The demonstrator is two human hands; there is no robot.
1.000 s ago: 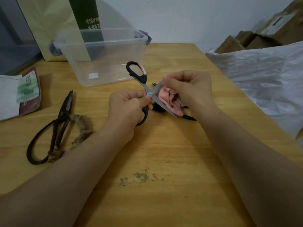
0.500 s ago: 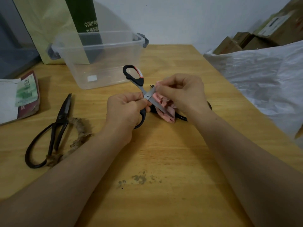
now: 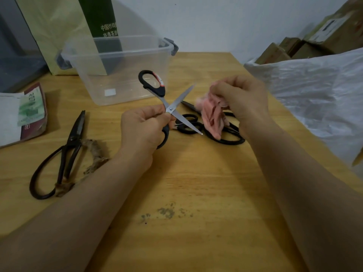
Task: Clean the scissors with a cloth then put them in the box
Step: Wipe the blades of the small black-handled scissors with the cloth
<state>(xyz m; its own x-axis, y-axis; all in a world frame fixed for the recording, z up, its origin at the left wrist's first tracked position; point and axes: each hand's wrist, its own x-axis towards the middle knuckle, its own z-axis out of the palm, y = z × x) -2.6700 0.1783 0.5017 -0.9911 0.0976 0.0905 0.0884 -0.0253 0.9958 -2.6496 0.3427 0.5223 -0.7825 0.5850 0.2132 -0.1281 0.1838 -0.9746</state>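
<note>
My left hand [image 3: 144,126] grips the lower black handle of a pair of steel scissors [image 3: 170,109], whose blades are spread wide in an X above the table. My right hand [image 3: 242,99] pinches a crumpled pink cloth [image 3: 213,114], which hangs just right of the blades and apart from them. A clear plastic box [image 3: 117,69] with grey latches stands open behind the scissors. Two more black-handled scissors [image 3: 189,126] lie on the table under the cloth, partly hidden by it and by my right hand.
Old dark iron shears [image 3: 64,152] with twine lie at the left. A paper packet [image 3: 21,114] sits at the far left edge. A tall green-and-cream bag [image 3: 64,30] stands behind the box. A white plastic sack [image 3: 318,95] and cardboard boxes [image 3: 306,44] crowd the right side.
My right hand has pulled the cloth off the blade and moved it right. The scissor blades, nearly closed before, now stand wide apart.
</note>
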